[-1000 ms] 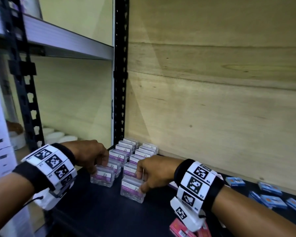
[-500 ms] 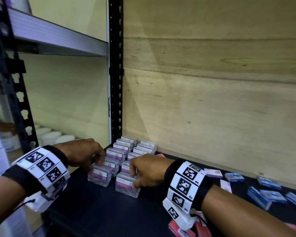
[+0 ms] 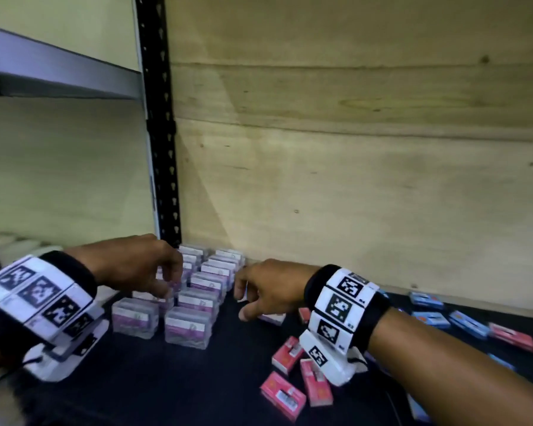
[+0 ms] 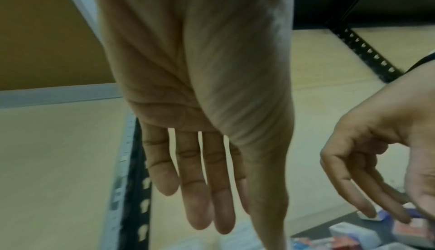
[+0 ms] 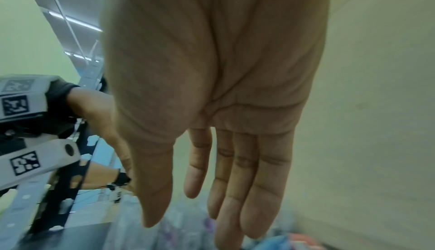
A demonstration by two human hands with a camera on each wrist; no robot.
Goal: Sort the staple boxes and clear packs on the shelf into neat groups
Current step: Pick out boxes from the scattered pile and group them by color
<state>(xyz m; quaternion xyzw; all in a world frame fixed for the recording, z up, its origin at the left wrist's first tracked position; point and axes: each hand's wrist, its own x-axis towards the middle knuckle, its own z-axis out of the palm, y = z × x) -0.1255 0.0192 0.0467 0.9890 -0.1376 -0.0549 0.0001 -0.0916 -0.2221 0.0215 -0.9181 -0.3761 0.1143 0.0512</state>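
Note:
Clear packs with purple labels point(image 3: 197, 290) stand in two rows at the back left corner of the dark shelf point(image 3: 173, 382). The two front packs point(image 3: 135, 318) point(image 3: 187, 326) sit side by side. My left hand point(image 3: 160, 281) hovers over the left row with its fingers straight point(image 4: 202, 189) and holds nothing. My right hand point(image 3: 250, 299) hangs just right of the rows, its fingers relaxed point(image 5: 235, 189) and empty. Red staple boxes point(image 3: 296, 376) lie scattered under my right wrist. Blue staple boxes point(image 3: 443, 318) lie loose to the right.
A black perforated upright point(image 3: 160, 149) stands behind the packs. A plywood back wall point(image 3: 351, 179) closes the shelf. A grey metal shelf point(image 3: 59, 69) runs above on the left. A small white-and-purple box point(image 3: 273, 318) lies under my right fingers.
Both hands have let go of the two front clear packs and lifted off them. My right hand has moved to the right, away from the rows.

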